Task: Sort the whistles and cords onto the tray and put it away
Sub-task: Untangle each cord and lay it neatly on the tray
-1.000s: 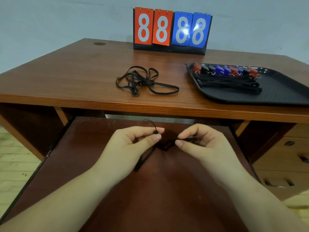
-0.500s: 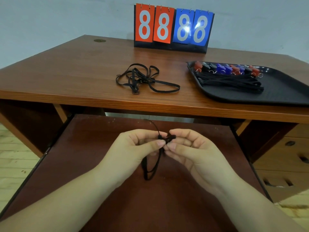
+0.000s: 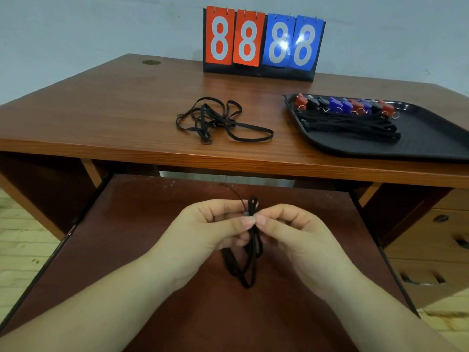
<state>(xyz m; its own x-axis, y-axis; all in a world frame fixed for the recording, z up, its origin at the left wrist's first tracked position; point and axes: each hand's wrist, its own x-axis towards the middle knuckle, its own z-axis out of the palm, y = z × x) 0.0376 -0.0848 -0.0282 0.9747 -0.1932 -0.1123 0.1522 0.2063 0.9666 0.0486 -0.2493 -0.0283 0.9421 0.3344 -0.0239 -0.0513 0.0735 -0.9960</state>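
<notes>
Both hands — left hand (image 3: pixel 215 231) and right hand (image 3: pixel 291 232) — pinch one folded black cord (image 3: pixel 250 260) between closed fingertips, its loops dangling below. Folding seems the step in hand — next, it likely goes to the tray (image 3: pixel 431 138), far up and right of the right hand.

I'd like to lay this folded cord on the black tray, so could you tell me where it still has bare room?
The black plastic tray is bare along its right and near side, beyond the bundled black cords. Its far-left edge is crowded with a row of red, black and blue whistles. The desk is bare left of the loose cord tangle.
</notes>
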